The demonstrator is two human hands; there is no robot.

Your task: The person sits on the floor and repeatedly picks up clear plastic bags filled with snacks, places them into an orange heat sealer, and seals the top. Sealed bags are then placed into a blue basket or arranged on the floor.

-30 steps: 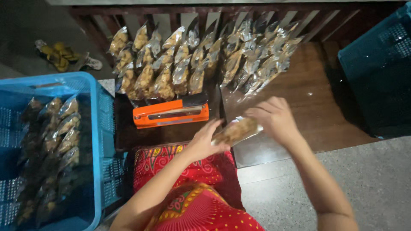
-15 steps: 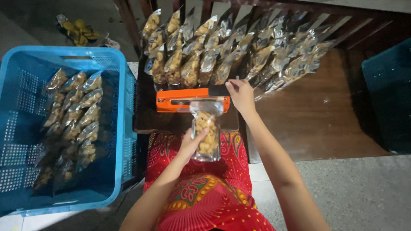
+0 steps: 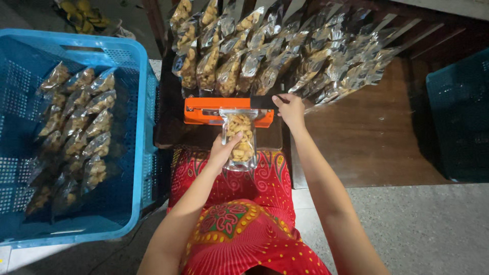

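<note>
My left hand [image 3: 222,152] grips a clear snack pouch [image 3: 241,139] filled with yellow-brown pieces, its top edge tucked under the arm of an orange heat sealer [image 3: 204,111]. My right hand [image 3: 291,110] rests on the sealer's dark handle at its right end, fingers curled over it. The pouch lies over my lap, on a red patterned cloth [image 3: 244,219].
A blue plastic crate [image 3: 133,153] at the left holds several filled pouches in rows. Behind the sealer, several more pouches [image 3: 265,56] lie spread on a dark wooden table [image 3: 377,137]. A dark teal crate [image 3: 461,117] stands at the right. Yellow sandals [image 3: 84,12] lie at the top left.
The pouch went from my right hand, off to the right, into my left hand and under the sealer arm. My right hand moved onto the sealer handle.
</note>
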